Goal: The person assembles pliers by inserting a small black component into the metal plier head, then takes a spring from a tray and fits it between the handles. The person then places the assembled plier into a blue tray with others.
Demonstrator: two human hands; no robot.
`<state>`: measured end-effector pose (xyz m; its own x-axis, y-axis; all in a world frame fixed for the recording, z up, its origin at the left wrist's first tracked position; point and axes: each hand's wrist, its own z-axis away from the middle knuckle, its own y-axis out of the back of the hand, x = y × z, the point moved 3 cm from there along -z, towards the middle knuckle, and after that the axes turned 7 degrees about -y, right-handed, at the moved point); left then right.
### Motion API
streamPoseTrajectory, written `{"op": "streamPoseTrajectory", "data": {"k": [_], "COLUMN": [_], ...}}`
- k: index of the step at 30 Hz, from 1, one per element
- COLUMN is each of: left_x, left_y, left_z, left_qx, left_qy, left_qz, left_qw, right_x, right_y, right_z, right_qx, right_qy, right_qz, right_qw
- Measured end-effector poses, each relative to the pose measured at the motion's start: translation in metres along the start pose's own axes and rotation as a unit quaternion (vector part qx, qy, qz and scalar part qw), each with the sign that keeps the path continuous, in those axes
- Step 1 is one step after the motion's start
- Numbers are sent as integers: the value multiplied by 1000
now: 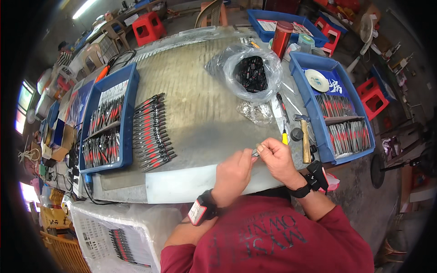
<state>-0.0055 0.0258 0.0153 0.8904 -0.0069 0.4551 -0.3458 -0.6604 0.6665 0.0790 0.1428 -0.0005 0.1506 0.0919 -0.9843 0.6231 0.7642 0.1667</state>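
Note:
My left hand (233, 175) and my right hand (276, 158) meet over the near edge of the grey worktable (205, 113). Together they pinch a small grey metal part (256, 153) between their fingertips. Both wrists wear black bands with small devices. A row of black-and-red tools (152, 133) lies on the table to the left of my hands. A clear plastic bag (250, 73) holding dark parts sits further back.
A blue tray (129, 91) of black-and-red tools stands at the left and another blue tray (318, 132) at the right. A wooden-handled hammer (305, 139), a yellow-handled screwdriver (284, 135) and a red can (281, 38) are near. A white basket (91, 232) sits below.

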Motion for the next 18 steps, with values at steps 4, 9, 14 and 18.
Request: {"op": "streamPoseTrajectory", "data": {"k": [4, 9, 14, 18], "left_x": [-9, -28, -39, -41], "left_y": [2, -1, -10, -14], "left_z": [1, 8, 22, 25], "left_qx": [-26, -94, -168, -163], "left_qy": [-5, 30, 32, 21], "left_qz": [-34, -44, -76, -73], "left_qw": [999, 994, 982, 984], "right_x": [-9, -33, -43, -29], "right_y": [0, 37, 60, 45], "right_z": [-10, -63, -132, -175], "right_qx": [-37, 68, 154, 131], "right_qy": [22, 87, 194, 196], "right_qz": [88, 287, 325, 393], "right_qw": [995, 952, 913, 889]}}
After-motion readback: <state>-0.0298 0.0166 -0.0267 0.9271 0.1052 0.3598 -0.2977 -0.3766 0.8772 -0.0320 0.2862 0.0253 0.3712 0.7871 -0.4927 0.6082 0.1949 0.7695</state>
